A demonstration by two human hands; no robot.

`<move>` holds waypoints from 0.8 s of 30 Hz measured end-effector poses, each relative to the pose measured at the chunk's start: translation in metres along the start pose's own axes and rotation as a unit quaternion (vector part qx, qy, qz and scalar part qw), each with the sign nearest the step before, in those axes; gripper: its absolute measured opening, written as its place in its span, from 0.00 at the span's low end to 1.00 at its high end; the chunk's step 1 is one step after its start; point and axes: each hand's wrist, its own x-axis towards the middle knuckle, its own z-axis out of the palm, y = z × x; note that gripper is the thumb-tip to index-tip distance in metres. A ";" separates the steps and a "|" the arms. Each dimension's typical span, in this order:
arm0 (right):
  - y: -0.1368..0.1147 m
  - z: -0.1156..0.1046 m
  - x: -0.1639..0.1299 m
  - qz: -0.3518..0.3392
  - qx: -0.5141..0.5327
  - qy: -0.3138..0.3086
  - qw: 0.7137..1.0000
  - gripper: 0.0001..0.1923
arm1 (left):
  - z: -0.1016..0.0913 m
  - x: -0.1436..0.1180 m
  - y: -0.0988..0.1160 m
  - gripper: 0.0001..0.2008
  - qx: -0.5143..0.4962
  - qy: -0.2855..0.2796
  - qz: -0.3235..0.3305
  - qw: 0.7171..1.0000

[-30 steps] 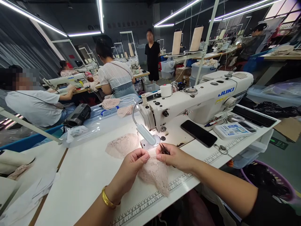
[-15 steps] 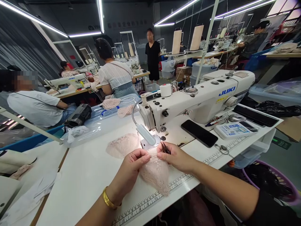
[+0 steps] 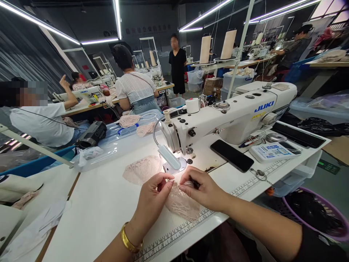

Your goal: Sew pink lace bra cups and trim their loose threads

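Observation:
My left hand and my right hand pinch a pale pink lace piece together on the white sewing table, just in front of the needle area. The right hand also has small dark thread snips tucked in its fingers, mostly hidden. A second pink lace piece lies flat behind my left hand. The white JUKI sewing machine stands behind, its lamp shining down on the fabric.
A black phone and a white control panel lie right of the machine. A clear plastic tray with lace pieces sits at the back left. A purple basket stands at the lower right. Other people work at machines behind.
Both hands drew closer together and slightly toward me on the lace. The snips, seen sticking up from the right hand before, are now folded under its fingers. A person at left raised an arm.

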 end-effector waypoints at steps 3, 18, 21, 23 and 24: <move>0.004 0.006 -0.005 -0.183 -0.105 -0.010 0.977 0.06 | 0.001 -0.001 -0.001 0.10 -0.104 -0.019 -0.046 0.993; -0.001 -0.002 0.001 0.094 -0.043 -0.002 0.995 0.06 | 0.007 0.002 -0.001 0.18 -0.246 -0.022 -0.111 0.963; -0.001 -0.001 0.003 0.109 -0.033 0.012 0.993 0.09 | 0.007 0.002 0.000 0.18 -0.248 -0.019 -0.112 0.962; -0.001 -0.001 0.003 0.114 -0.025 0.019 0.993 0.09 | 0.007 0.002 0.000 0.18 -0.250 -0.019 -0.112 0.962; -0.001 -0.001 0.002 0.120 -0.018 0.017 0.992 0.06 | 0.007 0.003 0.000 0.18 -0.251 -0.022 -0.111 0.961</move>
